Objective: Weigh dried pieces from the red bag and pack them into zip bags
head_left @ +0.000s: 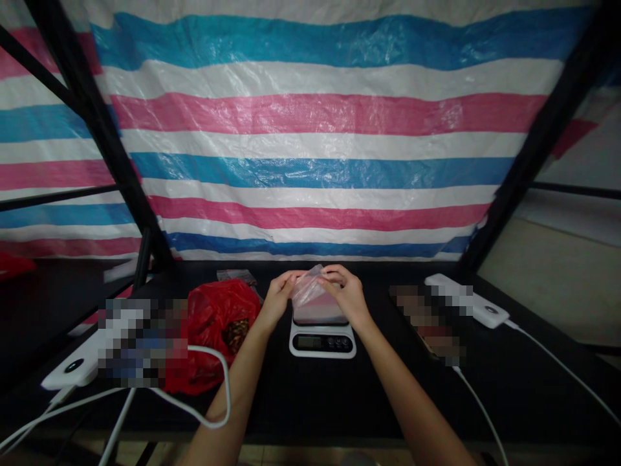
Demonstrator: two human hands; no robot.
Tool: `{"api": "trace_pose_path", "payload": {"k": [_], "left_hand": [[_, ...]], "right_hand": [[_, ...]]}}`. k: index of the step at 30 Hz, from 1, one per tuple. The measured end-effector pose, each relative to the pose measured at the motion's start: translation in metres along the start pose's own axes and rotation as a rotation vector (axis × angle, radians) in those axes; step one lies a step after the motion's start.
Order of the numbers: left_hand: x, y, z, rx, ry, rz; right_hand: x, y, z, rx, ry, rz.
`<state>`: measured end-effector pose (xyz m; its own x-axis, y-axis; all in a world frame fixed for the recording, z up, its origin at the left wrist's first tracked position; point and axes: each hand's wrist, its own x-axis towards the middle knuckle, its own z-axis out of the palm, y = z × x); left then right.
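Between my two hands is a clear plastic bag [310,285], held up just above a small white digital kitchen scale [323,349]. My left hand [281,291] pinches the bag's left edge. On the other side, my right hand [347,290] has its fingers closed on the upper right of the bag. The bag looks thin and crumpled, and I cannot make out anything inside it. Its lower part hangs over the scale's platform; whether it touches is unclear. The scale's display faces me, but its digits are too faint to read.
Left of my left forearm lies an open red plastic bag [208,310] with small brown pieces [237,333] inside. Behind it are small clear packets [237,276]. White power banks [72,366] with cables lie at both sides, and a phone [422,317] on the right. Striped sheeting [320,175] hangs behind.
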<state>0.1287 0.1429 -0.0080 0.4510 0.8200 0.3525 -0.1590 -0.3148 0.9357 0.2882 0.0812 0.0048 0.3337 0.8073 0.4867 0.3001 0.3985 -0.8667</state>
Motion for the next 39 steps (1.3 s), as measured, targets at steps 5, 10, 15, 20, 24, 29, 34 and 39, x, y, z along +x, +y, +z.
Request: {"api": "trace_pose_path", "payload": {"k": [5,10,15,20,24,29,34,39], "left_hand": [[0.005,-0.008,-0.009,0.02,0.073,0.014],[-0.003,0.003,-0.008,0.259,0.268,0.163],[-0.014,0.015,0.007,1.053,0.145,0.632],[-0.011,0.007,0.016,1.335,-0.032,0.673],[-0.009,0.003,0.012,1.262,-0.046,0.706],[-0.01,0.003,0.008,1.212,0.06,0.77],[-0.011,0.0,0.007,1.205,0.048,0.818],[-0.012,0.001,0.007,1.193,0.008,0.858]], "right_hand": [[-0.003,0.0,0.007,-0.013,-0.084,0.028],[0.0,-0.002,0.0,-0.008,-0.074,0.033],[-0.001,-0.001,0.0,-0.023,-0.072,-0.028],[-0.012,-0.002,0.017,-0.102,-0.224,-0.13],[-0.017,-0.009,0.022,-0.175,-0.176,-0.151],[-0.017,-0.019,0.019,-0.137,-0.118,-0.231],[-0.019,-0.015,0.022,0.064,-0.189,-0.095],[-0.018,-0.012,0.021,0.191,-0.293,0.014]]}}
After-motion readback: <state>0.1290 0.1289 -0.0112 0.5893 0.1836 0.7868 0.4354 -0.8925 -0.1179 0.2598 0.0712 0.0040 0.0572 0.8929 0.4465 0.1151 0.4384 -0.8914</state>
